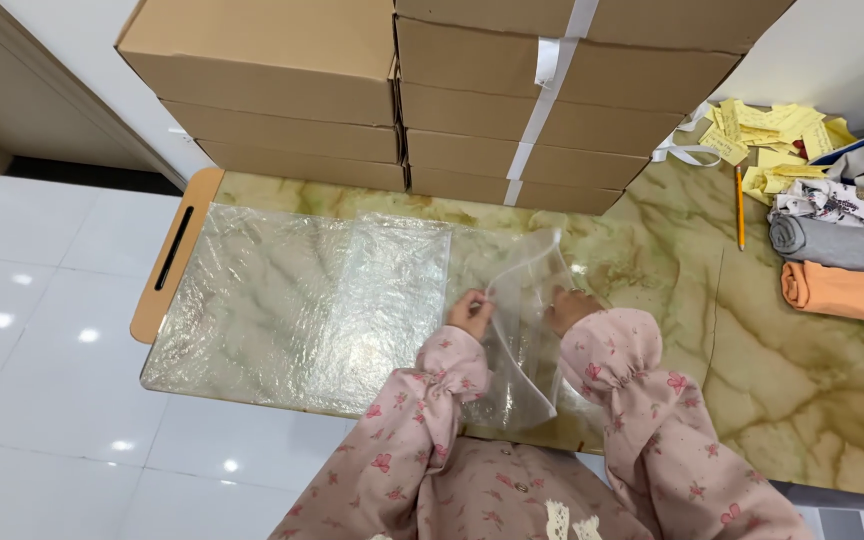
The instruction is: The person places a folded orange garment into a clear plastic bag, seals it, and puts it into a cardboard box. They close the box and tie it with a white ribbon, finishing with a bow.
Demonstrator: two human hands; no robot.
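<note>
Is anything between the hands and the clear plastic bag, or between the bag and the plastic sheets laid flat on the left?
Nothing visible. The left hand and right hand already hold the clear plastic bag. The marble tabletop between it and the flat plastic sheets shows nothing in the way.

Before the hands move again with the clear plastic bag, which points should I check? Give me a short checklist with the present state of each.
1. Left hand grips the clear plastic bag: ok.
2. Right hand is on the bag: ok; its fingers lie behind the plastic.
3. Bag mouth open: cannot tell.
4. Flat plastic sheets lie smooth on the marble table: ok.
5. Folded clothes sit apart from the bag: ok.
6. Cardboard boxes stand stacked behind, not touching the bag: ok.
</note>
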